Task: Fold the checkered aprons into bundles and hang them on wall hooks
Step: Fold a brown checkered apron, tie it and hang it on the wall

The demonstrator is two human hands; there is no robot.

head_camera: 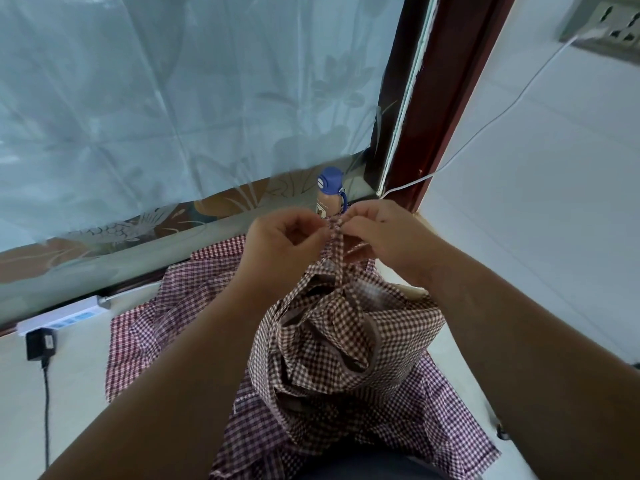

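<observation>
A brown-and-white checkered apron (349, 341) hangs bunched in a loose bundle in front of me, lifted by its strap (336, 251). My left hand (284, 237) and my right hand (377, 230) both pinch the top of that strap close together, fingers curled. Under the bundle a second, reddish checkered apron (162, 327) lies spread flat on the white counter (69, 393). No wall hook shows in this view.
A bottle with a blue cap (329, 192) stands on the sill behind my hands. A white power strip (65, 317) with a black plug (40, 344) lies at the left. A wall socket (606, 26) and white cable (485, 126) are at upper right, beside the dark red frame (446, 98).
</observation>
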